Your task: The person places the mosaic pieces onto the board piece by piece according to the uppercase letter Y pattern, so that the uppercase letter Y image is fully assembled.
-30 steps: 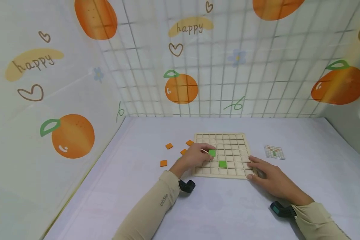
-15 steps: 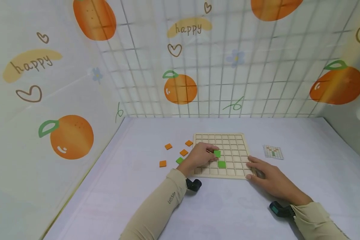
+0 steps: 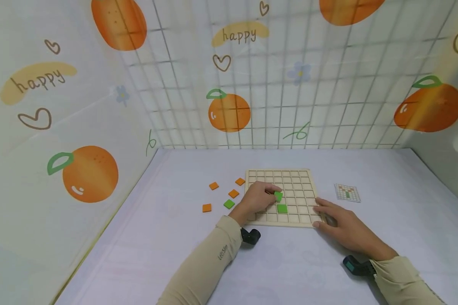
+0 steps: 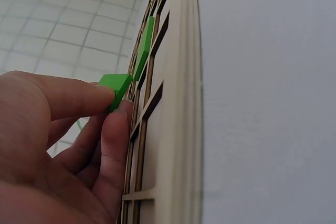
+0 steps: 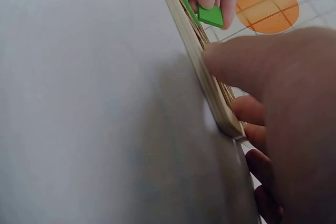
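My left hand (image 3: 258,196) pinches a green square tile (image 3: 278,196) between thumb and fingers, over the wooden grid board (image 3: 300,191). In the left wrist view this tile (image 4: 118,85) is tilted, just off the board's ridges. Another green tile (image 3: 282,208) sits in a cell slightly nearer to me; in the left wrist view that seated tile (image 4: 145,49) lies beyond the held one. My right hand (image 3: 347,228) rests against the board's right edge near its front corner, fingers extended and thumb touching the rim; no tile is in it.
Left of the board lie several orange tiles (image 3: 233,193) and one loose green tile (image 3: 229,204). To the right lies a small card (image 3: 347,192) printed with a coloured grid pattern. A patterned curtain (image 3: 275,106) stands behind the white table (image 3: 290,271).
My left hand has shifted right across the board with the green tile, which now appears more tilted. The loose green tile at the left has come into full view. My right hand stays put.
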Demonstrator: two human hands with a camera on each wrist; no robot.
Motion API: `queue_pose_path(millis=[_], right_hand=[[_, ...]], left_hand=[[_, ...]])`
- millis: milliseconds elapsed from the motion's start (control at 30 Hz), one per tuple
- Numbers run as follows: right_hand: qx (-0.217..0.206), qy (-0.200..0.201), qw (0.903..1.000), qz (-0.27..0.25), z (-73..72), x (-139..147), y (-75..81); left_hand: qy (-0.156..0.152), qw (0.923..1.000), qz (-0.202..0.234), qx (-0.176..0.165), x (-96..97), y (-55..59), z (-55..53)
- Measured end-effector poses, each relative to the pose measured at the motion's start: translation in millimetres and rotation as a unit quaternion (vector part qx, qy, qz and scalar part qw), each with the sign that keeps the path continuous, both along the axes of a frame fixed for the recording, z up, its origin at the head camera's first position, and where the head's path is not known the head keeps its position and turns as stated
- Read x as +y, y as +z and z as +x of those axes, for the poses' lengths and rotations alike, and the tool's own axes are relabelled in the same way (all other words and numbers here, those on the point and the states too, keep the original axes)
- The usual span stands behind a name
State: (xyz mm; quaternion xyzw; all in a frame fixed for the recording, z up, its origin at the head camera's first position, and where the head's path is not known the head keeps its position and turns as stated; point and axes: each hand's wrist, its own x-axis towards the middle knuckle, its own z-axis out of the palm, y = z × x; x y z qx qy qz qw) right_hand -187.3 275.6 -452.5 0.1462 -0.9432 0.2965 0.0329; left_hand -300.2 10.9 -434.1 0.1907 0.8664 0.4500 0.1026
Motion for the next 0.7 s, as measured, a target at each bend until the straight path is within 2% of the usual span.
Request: queue_pose_path(millis=[200, 433, 700], right_hand=[[-0.002, 0.003, 1.0000, -0.003, -0.5, 1.5, -0.7], [-0.003, 0.003, 1.0000, -0.002, 0.1, 1.4, -0.1], [-0.001, 0.003, 1.0000, -0.004, 0.3, 1.1, 0.2]], left_hand=[[0.000, 1.0000, -0.007, 0.000, 2.0, 0.1, 0.6], [-0.014, 0.9991, -0.039, 0.011, 4.1, 0.5, 0.5], [0.005, 0.9981, -0.061, 0.011, 8.5, -0.7, 1.9]])
